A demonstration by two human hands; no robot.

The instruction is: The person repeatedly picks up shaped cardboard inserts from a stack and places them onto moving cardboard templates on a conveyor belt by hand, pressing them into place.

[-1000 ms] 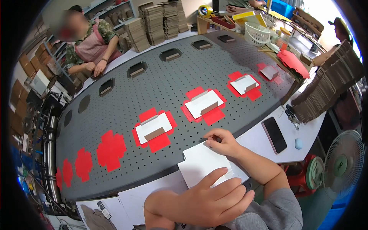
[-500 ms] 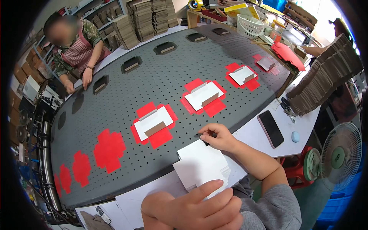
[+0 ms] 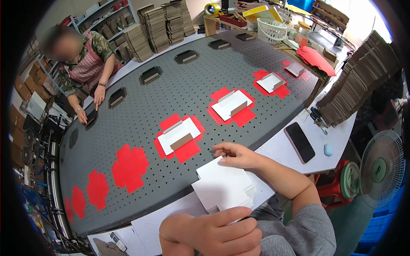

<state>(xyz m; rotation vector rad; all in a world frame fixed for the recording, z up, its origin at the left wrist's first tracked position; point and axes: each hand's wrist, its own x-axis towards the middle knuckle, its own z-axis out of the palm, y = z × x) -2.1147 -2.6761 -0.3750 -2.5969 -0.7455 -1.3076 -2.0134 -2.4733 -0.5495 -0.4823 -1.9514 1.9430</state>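
Observation:
A stack of white card pieces [image 3: 222, 181] with notched corners lies on the near white ledge, overlapping the grey perforated table's edge. My right hand [image 3: 237, 155] is at its far corner, thumb at the top sheet, other fingers curved and apart from the thumb. My left hand [image 3: 230, 232] is at the near end, fingers curled together; its palm side and thumb are hidden. Beyond lie red cross-shaped sheets [image 3: 129, 167], some bearing a white panel [image 3: 179, 133] with upright brown side flaps.
A co-worker [image 3: 87, 64] stands at the far left, hands on a dark piece [image 3: 91, 115]. Brown board stacks [image 3: 158, 25] stand behind. At right are a phone [image 3: 300, 142], scissors [image 3: 318, 117], a tall board stack [image 3: 361, 79] and a fan [image 3: 380, 168].
My right hand's fingers have straightened somewhat and its thumb has come to the stack's corner. My left hand's fingers have drawn together. The co-worker's hands now touch a dark piece farther left.

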